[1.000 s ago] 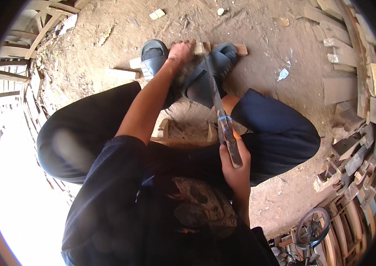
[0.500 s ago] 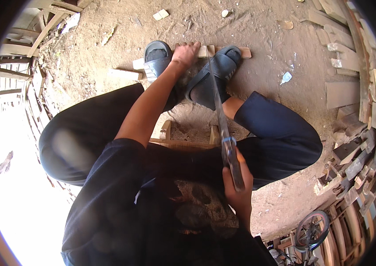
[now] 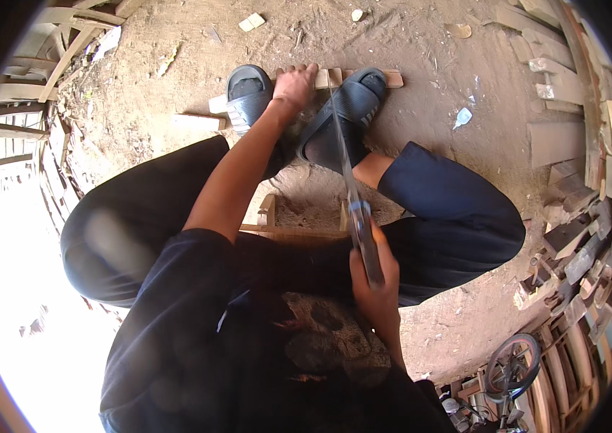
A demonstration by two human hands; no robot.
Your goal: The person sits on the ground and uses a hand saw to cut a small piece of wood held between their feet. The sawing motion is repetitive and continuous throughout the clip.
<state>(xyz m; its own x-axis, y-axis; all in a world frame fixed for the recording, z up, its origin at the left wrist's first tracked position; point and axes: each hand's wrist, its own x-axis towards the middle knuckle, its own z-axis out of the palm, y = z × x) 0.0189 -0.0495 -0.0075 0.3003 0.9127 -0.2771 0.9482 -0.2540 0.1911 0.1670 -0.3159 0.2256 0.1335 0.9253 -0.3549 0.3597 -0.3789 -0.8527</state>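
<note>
My left hand [image 3: 293, 90] is closed over a wooden strip [image 3: 392, 78] lying crosswise at my feet, between my grey-blue sandals, the left sandal [image 3: 247, 94] and the right sandal [image 3: 353, 105]. My right hand [image 3: 374, 281] grips the dark handle of a long saw [image 3: 345, 151], which has a blue band near the handle. The blade runs away from me alongside the right sandal, its far end at the strip. Motion slightly blurs the saw and right hand.
I sit low on a wooden seat [image 3: 288, 231] over dirt ground [image 3: 436, 58], knees apart. Loose wood offcuts [image 3: 197, 120] lie near my feet. Stacked boards [image 3: 558, 144] line the right side, with a bicycle wheel [image 3: 511, 368] at the lower right. A slatted wooden structure [image 3: 17, 108] stands at the left.
The saw and my right hand slid toward my body about half a second ago and have since moved forward again, partway. My left hand stays on the wooden strip.
</note>
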